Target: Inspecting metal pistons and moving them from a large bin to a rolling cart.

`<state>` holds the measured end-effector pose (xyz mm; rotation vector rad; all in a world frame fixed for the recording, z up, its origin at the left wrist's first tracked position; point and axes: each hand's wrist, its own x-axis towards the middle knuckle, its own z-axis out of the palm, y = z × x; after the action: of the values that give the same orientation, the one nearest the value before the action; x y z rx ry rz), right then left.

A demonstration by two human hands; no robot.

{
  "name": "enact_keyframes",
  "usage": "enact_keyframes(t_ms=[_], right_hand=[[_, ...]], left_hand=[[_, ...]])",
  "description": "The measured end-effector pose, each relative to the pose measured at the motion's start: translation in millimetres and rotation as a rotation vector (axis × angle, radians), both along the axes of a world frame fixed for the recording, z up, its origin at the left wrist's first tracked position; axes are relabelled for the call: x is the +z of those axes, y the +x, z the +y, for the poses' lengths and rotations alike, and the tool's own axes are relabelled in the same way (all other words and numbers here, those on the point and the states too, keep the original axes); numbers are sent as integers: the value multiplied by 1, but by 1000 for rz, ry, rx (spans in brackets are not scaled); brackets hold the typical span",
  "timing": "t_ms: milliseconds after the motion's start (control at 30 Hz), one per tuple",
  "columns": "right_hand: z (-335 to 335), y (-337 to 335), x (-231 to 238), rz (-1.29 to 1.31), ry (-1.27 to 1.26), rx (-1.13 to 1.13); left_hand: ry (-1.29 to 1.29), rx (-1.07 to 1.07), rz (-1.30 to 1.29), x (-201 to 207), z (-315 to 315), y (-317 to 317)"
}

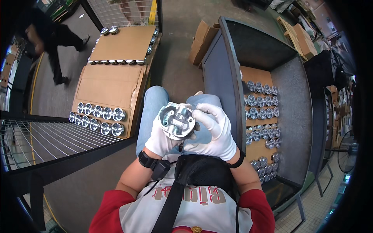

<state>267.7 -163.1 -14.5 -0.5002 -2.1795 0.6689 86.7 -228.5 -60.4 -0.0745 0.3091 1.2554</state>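
Observation:
A shiny metal piston (pixel 178 121) rests in my white-gloved left hand (pixel 158 140), above my lap. Its hollow side, with the pin bosses and recesses, is turned up toward me. The left fingers wrap around beneath it and are partly hidden. Close against its right edge is my right hand (pixel 216 134), also gloved in white. The thumb and fingers there are curved and spread apart, with a gap between them. A fingertip reaches the piston's rim; whether it touches cannot be told.
To my left, a cardboard-covered pallet (pixel 108 83) bears rows of pistons (pixel 101 113) and a cardboard sheet (pixel 122 43). A wire mesh panel (pixel 58 141) borders it. On my right stands a deep metal bin (pixel 289 93) with pistons (pixel 262 113) on cardboard. A person (pixel 56 39) walks at far left.

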Motion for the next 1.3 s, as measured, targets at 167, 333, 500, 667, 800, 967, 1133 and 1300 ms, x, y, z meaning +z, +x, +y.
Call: enact_keyframes(t_ms=[167,333,500,667,800,967,1133,1300], right_hand=[[2,4,11,-43,7,-6],[0,22,5,-274,-235,28],[-13,28,-6,-88,-323,-4],[-18,34,1,-136,-430,-108],[-14,24,23,-250,-142,-19],[-15,1,15,-178,-164,-180],[5,77,63,-65,-191,-360],[15,208,66,55,-11,-915]], left_hand=[[-47,9,317,-3,-3,5],[-105,-267,452,-6,-3,12],[-74,-339,503,-22,-4,14],[-93,-363,425,-34,-2,21],[73,-150,1055,-19,-2,10],[-64,48,899,-4,11,-2],[4,-154,631,45,41,34],[204,-566,1341,1,45,-10]])
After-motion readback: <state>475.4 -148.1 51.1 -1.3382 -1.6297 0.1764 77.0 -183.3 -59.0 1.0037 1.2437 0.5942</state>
